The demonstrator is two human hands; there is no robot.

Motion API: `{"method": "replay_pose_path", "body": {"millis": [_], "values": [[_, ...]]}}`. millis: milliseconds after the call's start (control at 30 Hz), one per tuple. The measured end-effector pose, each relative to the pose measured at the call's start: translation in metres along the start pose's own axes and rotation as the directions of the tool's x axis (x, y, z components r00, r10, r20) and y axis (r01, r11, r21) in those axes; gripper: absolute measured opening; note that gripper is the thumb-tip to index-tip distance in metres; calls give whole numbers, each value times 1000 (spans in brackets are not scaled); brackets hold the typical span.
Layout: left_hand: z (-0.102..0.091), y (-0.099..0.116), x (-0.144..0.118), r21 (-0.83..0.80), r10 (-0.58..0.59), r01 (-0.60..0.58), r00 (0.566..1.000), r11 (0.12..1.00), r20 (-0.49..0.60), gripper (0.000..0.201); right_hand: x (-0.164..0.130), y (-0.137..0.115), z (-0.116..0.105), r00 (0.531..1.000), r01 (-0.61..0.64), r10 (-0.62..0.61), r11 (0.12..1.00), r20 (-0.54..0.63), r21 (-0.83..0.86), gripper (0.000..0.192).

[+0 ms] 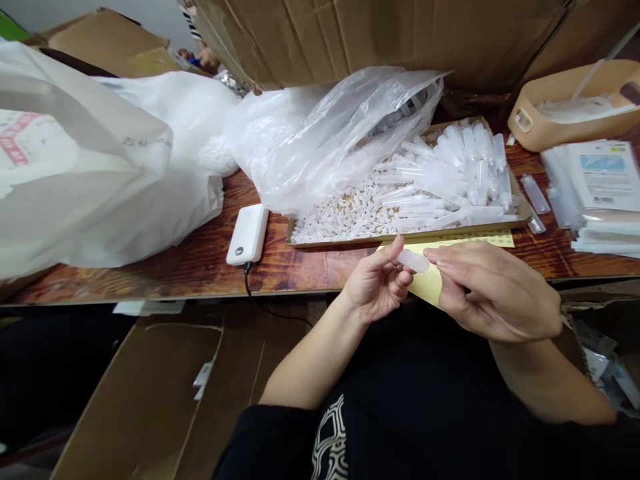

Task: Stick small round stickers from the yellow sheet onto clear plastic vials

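My left hand [377, 283] pinches a small translucent white plastic piece [414, 261], flat with a rounded end, between thumb and fingers. At the piece's right end, my right hand [495, 290] has thumb and fingertips pressed together; whatever they grip is too small to make out. Just beyond my hands, a shallow cardboard tray [345, 241] holds many tiny white pieces [345, 217] on its left and a heap of clear plastic tubes [465, 167] on its right. Beneath my hands and the tray's front edge lies a yellow sheet [427, 287].
A white power bank [249, 233] with a black cable lies left of the tray. Plastic bags [310, 147] cover the tray's back left. Printed packets [600, 173] and a beige bin [575, 127] stand right. Behind rises a large cardboard box [380, 40]. Another person's hand [207, 59] shows far back.
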State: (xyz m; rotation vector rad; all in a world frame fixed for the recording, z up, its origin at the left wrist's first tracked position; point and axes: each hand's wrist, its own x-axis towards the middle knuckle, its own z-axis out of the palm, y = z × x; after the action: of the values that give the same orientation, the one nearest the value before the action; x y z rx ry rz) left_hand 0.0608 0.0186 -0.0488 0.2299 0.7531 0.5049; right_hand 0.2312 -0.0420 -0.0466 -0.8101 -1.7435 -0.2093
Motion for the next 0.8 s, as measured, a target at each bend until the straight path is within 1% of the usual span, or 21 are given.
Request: {"method": "replay_pose_path", "body": {"millis": [33,100,233,400,500,600,700,800], "values": [[1,0,0,-12,-23,23,1000,1000,-13,41,-1,1,-1,999,29,-28,999,40,-27,30],[3,1,0,-5,-66,66,998,998,-6,45,-3,2,-5,992,89,-81,993,100,-78,33],[3,2,2,27,-142,140,989,990,44,47,-4,3,-11,984,134,-117,984,138,-117,36],[5,0,2,8,-142,142,987,990,71,50,-1,1,-15,968,155,-128,981,217,-116,43],[6,0,2,21,-146,144,985,989,88,52,3,0,-18,952,165,-139,984,273,-73,46],[5,0,3,26,-149,147,985,989,86,53,7,0,-20,937,181,-158,982,312,-45,42],[3,-1,4,14,-163,162,983,987,80,52,10,0,-22,933,174,-150,984,327,-46,33],[2,-2,5,-1,-184,184,980,983,72,49,10,2,-23,925,197,-169,979,341,-49,28]]}}
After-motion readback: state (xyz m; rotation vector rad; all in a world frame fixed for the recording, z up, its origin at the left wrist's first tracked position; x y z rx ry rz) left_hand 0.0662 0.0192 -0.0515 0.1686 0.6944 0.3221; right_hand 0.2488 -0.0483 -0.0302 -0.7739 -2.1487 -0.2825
